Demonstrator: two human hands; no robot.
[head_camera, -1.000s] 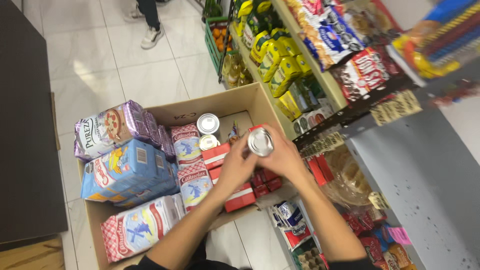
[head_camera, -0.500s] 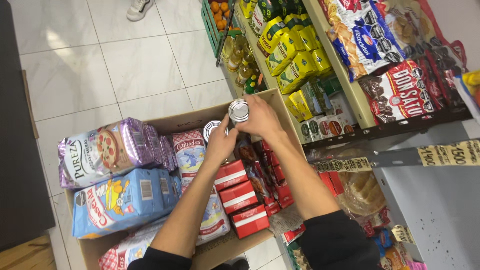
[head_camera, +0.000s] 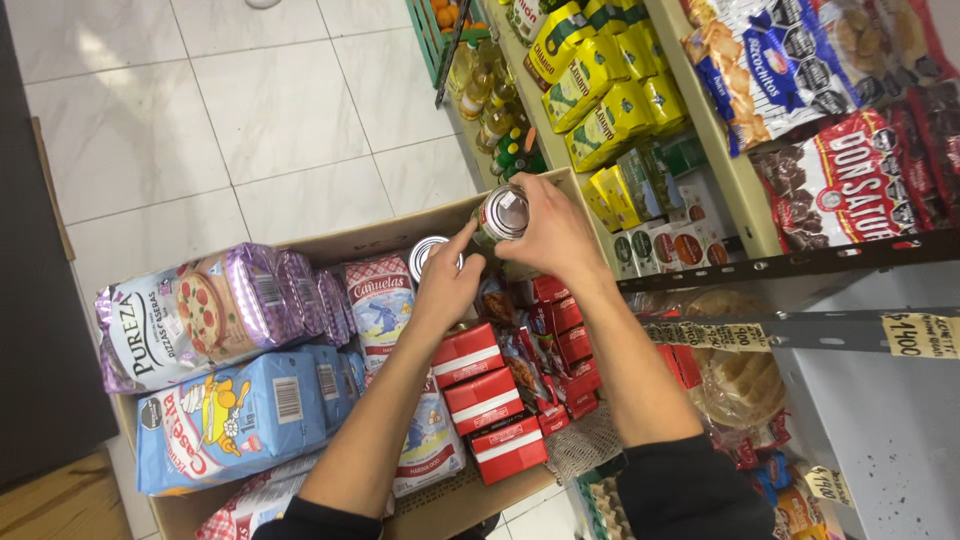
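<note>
My right hand (head_camera: 555, 235) grips a metal tin can (head_camera: 502, 213) from the side, holding it over the far end of an open cardboard box (head_camera: 380, 232). My left hand (head_camera: 447, 285) rests just left of it, fingertips touching the can's side and covering part of a second tin can (head_camera: 428, 250) that stands in the box. Below my hands lie several red cartons (head_camera: 482, 390) packed in a row.
The box also holds purple flour bags (head_camera: 205, 310), a blue flour bag (head_camera: 235, 415) and a red-and-white checked bag (head_camera: 380, 300). Store shelves (head_camera: 740, 190) on the right carry yellow packets, snack bags and oil bottles. White tile floor (head_camera: 200, 120) lies beyond.
My hands carried the can toward the far end of the box and nearer the shelf. The view shifted closer to the shelves.
</note>
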